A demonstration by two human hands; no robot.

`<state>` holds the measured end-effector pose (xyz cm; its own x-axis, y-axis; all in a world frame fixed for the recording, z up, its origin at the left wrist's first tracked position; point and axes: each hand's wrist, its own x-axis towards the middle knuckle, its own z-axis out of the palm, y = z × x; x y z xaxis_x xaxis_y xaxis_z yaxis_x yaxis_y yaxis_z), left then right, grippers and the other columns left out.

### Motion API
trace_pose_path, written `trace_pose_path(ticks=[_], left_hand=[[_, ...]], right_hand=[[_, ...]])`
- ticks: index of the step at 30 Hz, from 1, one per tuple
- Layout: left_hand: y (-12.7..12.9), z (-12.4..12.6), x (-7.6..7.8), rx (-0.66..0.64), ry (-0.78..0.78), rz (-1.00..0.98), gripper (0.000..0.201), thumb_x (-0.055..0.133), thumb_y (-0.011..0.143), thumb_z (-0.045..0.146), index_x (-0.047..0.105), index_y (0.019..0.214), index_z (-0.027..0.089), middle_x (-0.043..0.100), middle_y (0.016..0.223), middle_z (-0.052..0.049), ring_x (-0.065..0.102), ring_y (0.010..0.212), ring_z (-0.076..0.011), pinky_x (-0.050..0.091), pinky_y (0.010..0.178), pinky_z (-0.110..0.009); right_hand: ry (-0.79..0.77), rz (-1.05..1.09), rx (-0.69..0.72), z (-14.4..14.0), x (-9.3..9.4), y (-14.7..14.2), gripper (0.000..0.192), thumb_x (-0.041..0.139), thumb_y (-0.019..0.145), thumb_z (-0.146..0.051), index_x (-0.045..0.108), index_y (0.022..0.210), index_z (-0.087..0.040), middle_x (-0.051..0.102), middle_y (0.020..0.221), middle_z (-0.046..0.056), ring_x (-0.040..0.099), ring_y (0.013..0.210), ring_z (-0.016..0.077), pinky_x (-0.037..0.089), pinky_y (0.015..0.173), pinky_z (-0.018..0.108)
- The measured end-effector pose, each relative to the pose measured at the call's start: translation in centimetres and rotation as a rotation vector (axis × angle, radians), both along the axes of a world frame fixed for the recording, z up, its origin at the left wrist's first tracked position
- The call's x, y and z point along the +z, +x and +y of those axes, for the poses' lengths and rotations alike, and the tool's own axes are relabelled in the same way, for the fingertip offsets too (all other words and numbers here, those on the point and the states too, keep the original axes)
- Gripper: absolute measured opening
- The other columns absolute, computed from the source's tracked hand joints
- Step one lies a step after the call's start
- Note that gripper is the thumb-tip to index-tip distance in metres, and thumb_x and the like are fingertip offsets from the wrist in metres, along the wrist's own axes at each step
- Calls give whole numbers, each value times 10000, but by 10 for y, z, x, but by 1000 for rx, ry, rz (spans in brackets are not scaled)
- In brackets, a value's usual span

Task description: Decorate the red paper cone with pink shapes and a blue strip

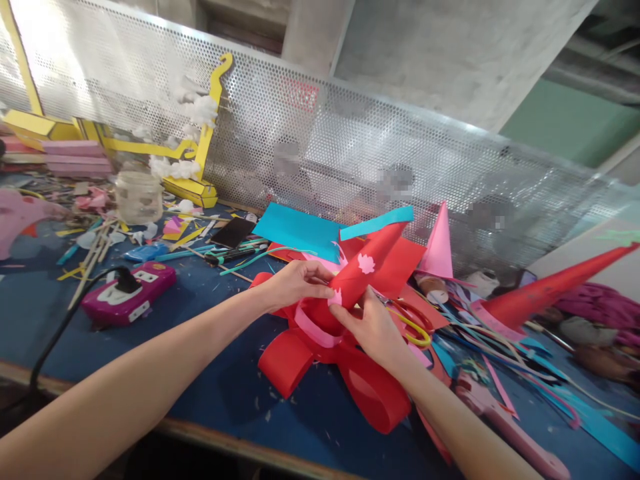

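Observation:
A red paper cone (349,279) leans up and to the right in the middle of the head view. A pink cutout (367,263) is on its side, and a smaller pink cutout (335,297) sits lower. My left hand (303,283) is closed at the cone's left side, thumb tip against the lower cutout. My right hand (376,330) grips the cone from the right, its thumb beside that same cutout. A pink paper band (316,331) circles the cone's base. Wide red paper loops (286,363) spread out below it on the table.
Yellow-handled scissors (417,331) lie right of my right hand. A pink glue gun (510,427) is at the front right, near another red cone (560,287). A purple power strip (129,293) with a black cable stands left. Blue paper (300,230) and a perforated metal screen (350,140) are behind.

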<state>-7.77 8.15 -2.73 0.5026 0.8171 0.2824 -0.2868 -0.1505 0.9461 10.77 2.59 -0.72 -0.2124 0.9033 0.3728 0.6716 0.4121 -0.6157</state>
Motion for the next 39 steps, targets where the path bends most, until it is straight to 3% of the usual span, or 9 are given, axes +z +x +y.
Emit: trace_pose_path(ticks=[9, 15, 21, 26, 32, 39], left_hand=[[0, -2, 0, -3, 3, -10, 235, 787, 704, 172, 658, 897, 136, 709, 910, -45, 651, 847, -141, 481, 833, -295], [-4, -4, 3, -24, 52, 27, 250, 770, 733, 190, 678, 959, 135, 720, 1004, -80, 658, 926, -174, 480, 892, -335], [-7, -6, 5, -75, 173, 70, 486, 800, 681, 152, 633, 1138, 151, 678, 1198, -132, 633, 1110, -253, 486, 945, -393], [-1, -8, 2, 61, 259, 210, 494, 803, 676, 182, 622, 1136, 155, 680, 1190, -141, 639, 1097, -264, 503, 912, -401], [-2, -8, 4, 75, 283, 242, 459, 783, 672, 151, 624, 1102, 161, 691, 1139, -113, 658, 1021, -229, 515, 878, -370], [-3, -5, 0, -11, 269, 171, 437, 767, 715, 172, 621, 1127, 158, 671, 1182, -126, 641, 1071, -229, 506, 915, -370]], right_hand=[[27, 8, 2, -2, -1, -1, 268, 628, 825, -333, 537, 1042, -205, 695, 1011, 76, 676, 916, 249, 550, 770, 360], [-41, 25, 11, -4, 4, 0, 293, 662, 784, -294, 539, 1036, -208, 688, 990, 59, 680, 875, 227, 563, 761, 349], [-81, 158, 86, -7, 8, 2, 432, 659, 832, -389, 495, 1191, -212, 675, 1142, 88, 661, 1048, 250, 553, 880, 388], [21, 50, -1, -7, 7, 0, 372, 589, 888, -466, 527, 1118, -181, 708, 954, 83, 699, 823, 232, 563, 705, 338], [31, 11, -40, -6, 8, -4, 337, 569, 897, -464, 531, 1064, -173, 698, 845, 60, 680, 683, 212, 548, 624, 311], [-15, 43, -16, -6, 5, 0, 337, 612, 880, -415, 510, 1119, -200, 697, 1026, 78, 706, 889, 242, 568, 754, 337]])
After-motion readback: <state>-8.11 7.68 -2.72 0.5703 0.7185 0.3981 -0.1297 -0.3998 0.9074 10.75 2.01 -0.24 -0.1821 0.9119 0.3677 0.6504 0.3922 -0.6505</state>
